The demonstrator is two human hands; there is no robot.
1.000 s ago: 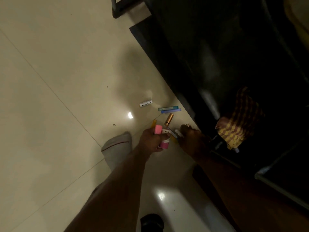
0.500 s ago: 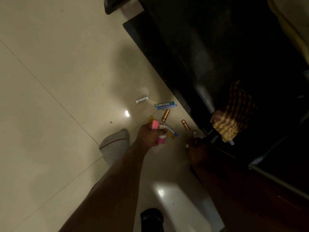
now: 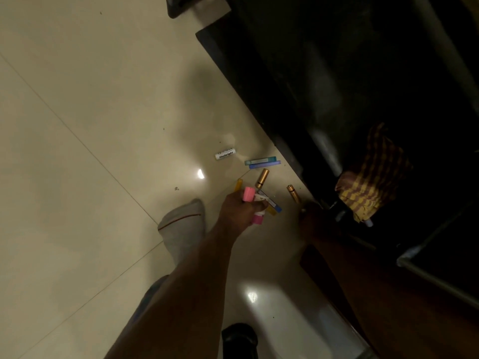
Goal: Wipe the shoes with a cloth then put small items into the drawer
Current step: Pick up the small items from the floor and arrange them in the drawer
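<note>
The left hand [image 3: 242,209] gripped pink markers [image 3: 249,194]; a battery [image 3: 294,193] lay lengthwise just beyond the dim right hand [image 3: 311,216], grip unclear.

Right hand [image 3: 312,216] lost in shadow, grip unreadable. Pink marker [image 3: 252,206] partly hidden inside left hand [image 3: 239,211]. Black shoe [image 3: 239,340] cut off at near edge.

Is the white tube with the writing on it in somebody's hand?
No, the white tube lies alone on the floor, well away from the left hand that grips the pink items.
</note>
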